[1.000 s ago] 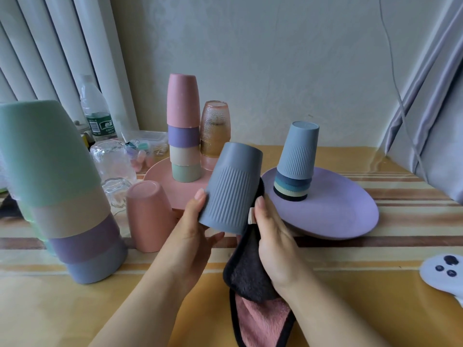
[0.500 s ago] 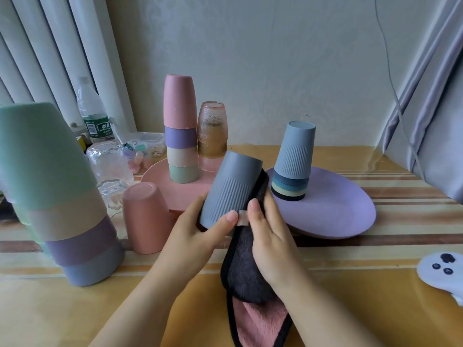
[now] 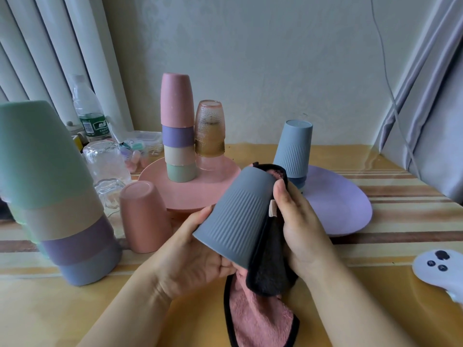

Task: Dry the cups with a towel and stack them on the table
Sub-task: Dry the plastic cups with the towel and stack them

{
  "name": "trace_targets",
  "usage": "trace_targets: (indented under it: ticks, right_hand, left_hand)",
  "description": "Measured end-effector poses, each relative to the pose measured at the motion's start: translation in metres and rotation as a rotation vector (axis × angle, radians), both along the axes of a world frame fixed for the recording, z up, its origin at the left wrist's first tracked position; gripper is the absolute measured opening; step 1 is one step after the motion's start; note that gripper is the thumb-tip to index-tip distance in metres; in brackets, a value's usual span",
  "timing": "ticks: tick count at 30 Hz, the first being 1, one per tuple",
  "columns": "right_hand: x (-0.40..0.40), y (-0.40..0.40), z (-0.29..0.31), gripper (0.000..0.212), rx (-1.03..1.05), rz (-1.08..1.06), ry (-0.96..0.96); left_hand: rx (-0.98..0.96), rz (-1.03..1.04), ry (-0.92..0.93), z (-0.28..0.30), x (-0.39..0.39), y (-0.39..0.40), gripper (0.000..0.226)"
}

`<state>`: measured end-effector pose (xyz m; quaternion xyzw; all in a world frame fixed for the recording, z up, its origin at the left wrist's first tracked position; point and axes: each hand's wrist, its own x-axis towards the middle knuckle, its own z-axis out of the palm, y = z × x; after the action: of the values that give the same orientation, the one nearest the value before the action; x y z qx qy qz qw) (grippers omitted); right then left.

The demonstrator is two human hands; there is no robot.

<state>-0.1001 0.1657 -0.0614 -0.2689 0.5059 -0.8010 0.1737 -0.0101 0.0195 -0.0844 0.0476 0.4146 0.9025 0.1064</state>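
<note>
A grey-blue ribbed cup (image 3: 238,216) is held tilted above the table, its bottom up and away from me. My left hand (image 3: 195,256) grips it at the rim from below. My right hand (image 3: 298,226) holds the black and pink towel (image 3: 265,291) against the cup's right side. The towel hangs down toward the table. Upside-down stacks stand around: a tall one (image 3: 50,191) near left, one on the pink plate (image 3: 178,131), and a blue one (image 3: 294,149) on the purple plate.
A single pink cup (image 3: 144,216) stands upside down by the pink plate (image 3: 200,191). An amber glass (image 3: 210,136), clear glasses (image 3: 107,166), a water bottle (image 3: 89,113) and a plastic box sit behind. The purple plate (image 3: 335,204) lies right; a white controller (image 3: 441,266) far right.
The cup has turned in my hands. My left hand slid down to its rim. My right hand moved the towel up along the cup's right side.
</note>
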Motion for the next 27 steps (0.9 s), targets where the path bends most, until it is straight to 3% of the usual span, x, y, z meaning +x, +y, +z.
trace_targets:
  ticks: [6, 9, 11, 16, 18, 23, 25, 27]
  right_hand:
    - [-0.007, -0.002, -0.004, 0.068, 0.017, -0.266, -0.002]
    - [-0.007, 0.001, -0.002, 0.051, 0.105, -0.325, 0.040]
    - [-0.003, 0.002, -0.001, 0.044, 0.170, -0.311, 0.110]
    - [0.001, -0.003, -0.005, 0.050, 0.213, -0.056, 0.240]
    - [-0.001, -0.001, -0.004, 0.058, 0.233, 0.060, 0.299]
    - [0.001, 0.003, 0.002, 0.055, 0.501, 0.191, 0.444]
    - [0.002, 0.004, 0.001, 0.056, 0.650, 0.169, 0.506]
    - [0.001, 0.006, 0.000, 0.055, 0.731, 0.014, 0.579]
  left_hand:
    - [-0.245, 0.174, -0.026, -0.009, -0.004, 0.001, 0.066]
    - [-0.483, 0.157, 0.041, -0.006, -0.001, 0.005, 0.095]
    - [-0.612, 0.155, 0.079, -0.003, 0.002, 0.008, 0.099]
    - [-0.631, 0.305, 0.066, -0.004, 0.001, 0.006, 0.071]
    - [-0.607, 0.355, 0.086, -0.006, 0.000, 0.004, 0.068]
    - [-0.510, 0.579, 0.102, -0.003, -0.001, 0.003, 0.070]
    - [-0.536, 0.696, 0.115, 0.000, -0.001, 0.001, 0.067]
    - [-0.645, 0.788, 0.135, 0.003, -0.001, 0.001, 0.063]
